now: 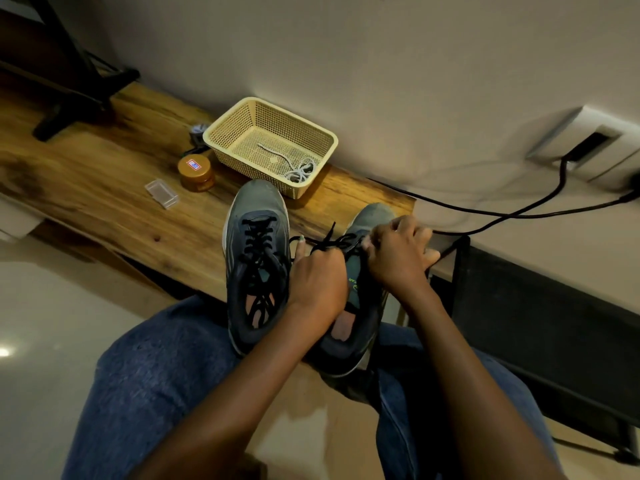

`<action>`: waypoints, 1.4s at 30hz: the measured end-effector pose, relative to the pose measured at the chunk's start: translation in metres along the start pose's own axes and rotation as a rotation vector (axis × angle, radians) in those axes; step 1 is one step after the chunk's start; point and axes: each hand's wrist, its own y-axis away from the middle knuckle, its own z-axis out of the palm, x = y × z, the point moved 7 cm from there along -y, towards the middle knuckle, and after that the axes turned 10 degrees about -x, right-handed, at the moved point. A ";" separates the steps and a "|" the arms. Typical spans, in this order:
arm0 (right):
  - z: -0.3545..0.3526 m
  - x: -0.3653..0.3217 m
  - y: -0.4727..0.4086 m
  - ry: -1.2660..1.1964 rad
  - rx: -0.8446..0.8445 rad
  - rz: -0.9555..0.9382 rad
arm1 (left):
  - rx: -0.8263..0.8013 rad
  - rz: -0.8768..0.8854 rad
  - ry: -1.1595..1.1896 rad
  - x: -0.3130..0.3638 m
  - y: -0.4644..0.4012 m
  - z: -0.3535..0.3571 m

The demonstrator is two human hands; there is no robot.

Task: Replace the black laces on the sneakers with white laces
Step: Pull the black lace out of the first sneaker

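Both hands are busy at the right sneaker (pixel 360 306), which sits at the near edge of the wooden bench (pixel 104 174) by the person's denim-covered knees. Left hand (pixel 317 282) is curled over the shoe's tongue, fingers pinching the black lace (pixel 327 242) where it crosses the upper eyelets; one loose end of that lace sticks up toward the wall. Right hand (pixel 401 258) grips the same lace from the shoe's far side, fingers bent round it, thumb resting on the shoe's outer edge.

Taking the basket (pixel 242 133) as the marker and going across from the left: a small clear plastic box (pixel 162 192) lies well to its left and nearer the person, then an amber jar (pixel 196 174) with a gold lid stands just beside its left corner. Inside the cream basket, bunched in its near right corner, lie the white laces (pixel 298 171), one end trailing across the mesh floor. Just in front of the basket stands the left sneaker (pixel 258 268), grey, toe almost touching the basket, black lacing fully threaded. Right of that is the shoe being worked on. Beyond it a black cable (pixel 519 211) runs along the wall.
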 end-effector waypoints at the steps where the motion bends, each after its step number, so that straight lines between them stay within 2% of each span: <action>1: 0.006 0.000 -0.002 -0.018 -0.078 -0.027 | -0.004 0.004 -0.003 0.000 0.000 0.000; 4: 0.008 -0.003 -0.003 -0.013 -0.099 -0.057 | -0.001 0.007 0.000 0.000 0.000 0.000; 8: -0.013 -0.004 0.008 -0.014 0.149 -0.016 | 0.013 0.000 0.028 0.001 0.001 -0.002; 11: -0.028 0.003 0.014 -0.153 0.285 0.061 | 0.018 -0.009 0.038 0.001 0.001 -0.003; 13: -0.025 0.004 0.009 -0.155 0.202 0.043 | 0.017 -0.006 0.032 0.000 0.002 -0.004; 16: -0.005 0.001 -0.001 -0.131 -0.067 -0.028 | 0.006 -0.003 0.022 -0.001 0.003 -0.003; 17: 0.001 -0.001 -0.003 -0.135 -0.103 -0.059 | 0.005 0.000 0.015 -0.001 0.003 -0.002; 22: -0.003 0.001 -0.006 -0.163 0.016 -0.033 | 0.023 -0.003 0.013 0.003 0.003 -0.003; 25: -0.022 0.008 0.002 -0.275 0.194 0.028 | 0.038 -0.005 0.014 0.004 0.003 -0.002; 27: -0.028 0.008 0.006 -0.271 0.239 0.044 | 0.027 -0.008 0.014 0.003 0.003 -0.001; 29: -0.022 0.006 0.003 -0.186 0.152 0.018 | 0.017 -0.004 0.014 0.003 0.002 -0.002; 32: 0.004 0.003 -0.005 -0.149 -0.121 -0.009 | 0.007 0.010 -0.009 0.003 0.003 -0.001; 34: 0.011 0.001 -0.006 -0.180 -0.174 -0.008 | 0.011 0.015 -0.016 0.003 0.002 0.000; 39: -0.025 0.012 0.002 -0.454 0.156 0.094 | 0.040 -0.016 -0.010 0.001 0.000 -0.001; 42: -0.032 0.012 0.011 -0.500 0.246 0.116 | 0.051 -0.004 -0.003 0.006 -0.001 0.001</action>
